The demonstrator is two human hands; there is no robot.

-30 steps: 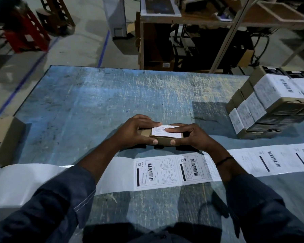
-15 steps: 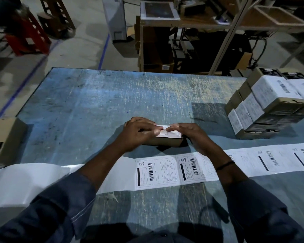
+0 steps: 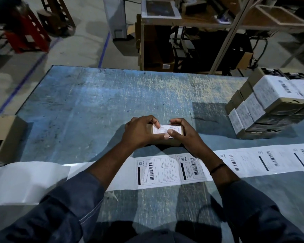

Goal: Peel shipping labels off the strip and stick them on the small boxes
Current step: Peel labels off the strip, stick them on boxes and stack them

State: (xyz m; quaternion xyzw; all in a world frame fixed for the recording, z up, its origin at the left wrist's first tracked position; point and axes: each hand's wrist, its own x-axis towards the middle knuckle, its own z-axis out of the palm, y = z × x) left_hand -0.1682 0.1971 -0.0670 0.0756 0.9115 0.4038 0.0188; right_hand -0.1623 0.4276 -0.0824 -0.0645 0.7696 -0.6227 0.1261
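— Scratched blue table [image 3: 112, 95], dim warehouse racking beyond it. Report hand state.

— Both hands are clamped on one small box [image 3: 167, 142]. It stands on the table between my palms. My left hand [image 3: 139, 133] wraps its left end and my right hand [image 3: 184, 135] wraps its right end. Both thumbs and my left index finger press on the label [image 3: 167, 129] that lies on the top face.

— Orientation of the box?

— Its long axis runs left to right, palm to palm. The label's long side follows the same axis.

— Where does the coming move go?

— My judgement: the pressing-down is nearly complete, and the box then belongs with the stack of labelled boxes [image 3: 270, 106]. That stack lies to the right of my right hand and farther from me, well apart. The right hand is nearer, so it should carry.

— And the supply?

— The label strip [image 3: 158, 171] lies across the table just on the near side of both hands and passes under my forearms, long axis also left to right. The first unpeeled label shows between my forearms. Bare backing [image 3: 25, 181] trails off past my left arm.

— Open items?

— I cannot tell whether every corner of the label is down, because my fingers cover some of them.
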